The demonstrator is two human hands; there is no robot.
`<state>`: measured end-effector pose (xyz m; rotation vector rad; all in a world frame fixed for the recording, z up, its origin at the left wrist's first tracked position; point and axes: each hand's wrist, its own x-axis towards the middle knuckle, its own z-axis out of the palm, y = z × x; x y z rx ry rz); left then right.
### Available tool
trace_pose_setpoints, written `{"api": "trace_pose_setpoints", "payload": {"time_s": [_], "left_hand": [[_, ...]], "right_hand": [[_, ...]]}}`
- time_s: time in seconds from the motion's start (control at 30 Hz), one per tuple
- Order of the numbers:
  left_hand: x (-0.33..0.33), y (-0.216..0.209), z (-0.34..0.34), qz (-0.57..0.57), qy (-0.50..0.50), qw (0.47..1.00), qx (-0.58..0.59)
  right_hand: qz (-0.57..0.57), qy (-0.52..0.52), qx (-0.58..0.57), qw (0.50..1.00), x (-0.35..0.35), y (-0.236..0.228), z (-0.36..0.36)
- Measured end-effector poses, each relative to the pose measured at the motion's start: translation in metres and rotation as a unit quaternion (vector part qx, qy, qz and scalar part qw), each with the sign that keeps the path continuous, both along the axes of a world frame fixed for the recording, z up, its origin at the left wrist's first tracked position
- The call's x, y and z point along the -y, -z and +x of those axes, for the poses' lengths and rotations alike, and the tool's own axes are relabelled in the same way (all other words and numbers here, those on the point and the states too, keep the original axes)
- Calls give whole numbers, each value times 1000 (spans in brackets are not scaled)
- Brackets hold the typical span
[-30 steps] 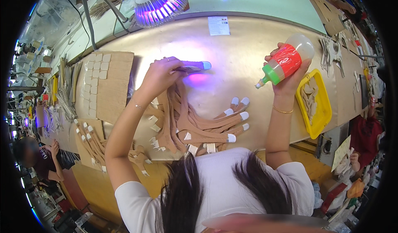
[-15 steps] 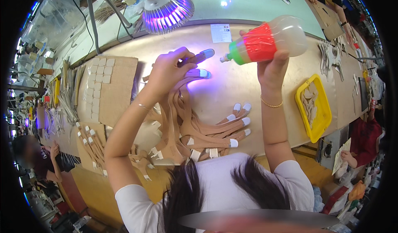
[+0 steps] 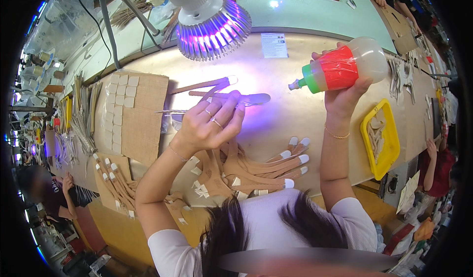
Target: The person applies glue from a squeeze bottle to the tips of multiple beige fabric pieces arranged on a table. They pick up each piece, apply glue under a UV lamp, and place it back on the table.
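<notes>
Under the glowing purple lamp (image 3: pixel 214 28), my left hand (image 3: pixel 214 121) is closed, fingertips pinching a tan strap (image 3: pixel 258 99) whose rounded end sticks out to the right. Just beyond it lies another strap with a white tip (image 3: pixel 231 80). Raised on the right, my right hand (image 3: pixel 340 99) wraps around a translucent squeeze bottle (image 3: pixel 370 60) with a red band and a green cap. The bottle lies tilted, its nozzle (image 3: pixel 294 86) pointing left, apart from the strap. Nearer my body, several tan straps with white tips (image 3: pixel 266 166) lie in a pile.
A cardboard sheet (image 3: pixel 143 114) with rows of pale square pieces lies at the left. More white-tipped straps (image 3: pixel 116 176) sit nearer on that side. At the right is a yellow basket (image 3: pixel 394 151) holding tan pieces. A printed paper (image 3: pixel 274 45) lies far back. Other people are at both sides.
My left hand has come lower and turned, with the strap now level. A white-tipped strap lies beyond it. The bottle in my right hand has shifted right and lower in view; the view itself shifted too.
</notes>
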<state>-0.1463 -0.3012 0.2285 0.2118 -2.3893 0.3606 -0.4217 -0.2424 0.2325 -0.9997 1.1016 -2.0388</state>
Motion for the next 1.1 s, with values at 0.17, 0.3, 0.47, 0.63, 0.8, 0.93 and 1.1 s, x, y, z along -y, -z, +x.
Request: {"api": "trace_pose_setpoints", "payload": {"time_s": [0.17,0.3,0.47,0.63,0.8,0.93,1.1], "left_hand": [[5,-1,3,-1,12,1000,6],[10,2,1,127,-25,992,11],[29,7,-22,611,-126,782,0],[53,7,-39,778,-90,622,-21],[54,6,-42,827,-41,556,-68],[53,6,-42,841,-35,535,-74],[53,6,-42,840,-29,536,-83]], "right_hand": [[0,-17,9,1000,9,1,3],[-1,-11,28,1000,14,6,8],[-46,18,-90,995,32,20,22],[-67,13,-165,984,41,13,42],[-83,-38,-170,981,47,-2,54],[-83,-39,-189,978,49,-5,55],[-77,-31,-212,974,49,-3,54]]}}
